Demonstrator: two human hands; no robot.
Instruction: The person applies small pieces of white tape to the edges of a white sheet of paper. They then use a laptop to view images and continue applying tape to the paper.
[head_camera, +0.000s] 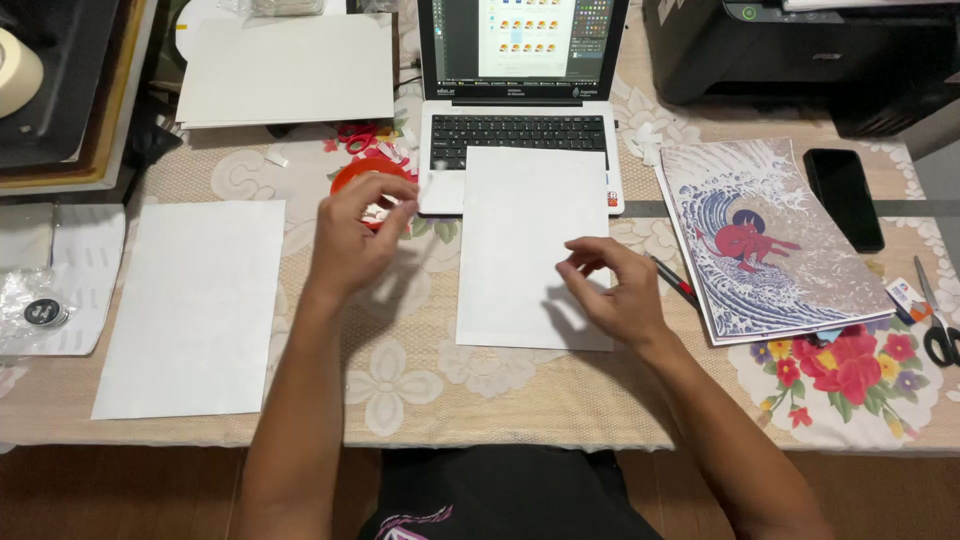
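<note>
Fingers of your left hand (358, 235) pinch a small white scrap above the red dish (362, 176), apparently catching offcuts. Your right hand (612, 290) hovers loosely curled, holding nothing, over the white sheet (530, 240) overlapping the laptop (520, 100).

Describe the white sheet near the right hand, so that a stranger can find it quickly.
Start at the open laptop at the far middle of the table. The white sheet lies in front of it, its top edge overlapping the laptop's palm rest, with the right hand over its lower right part. The other blank sheet, at the left, touches no laptop.
</note>
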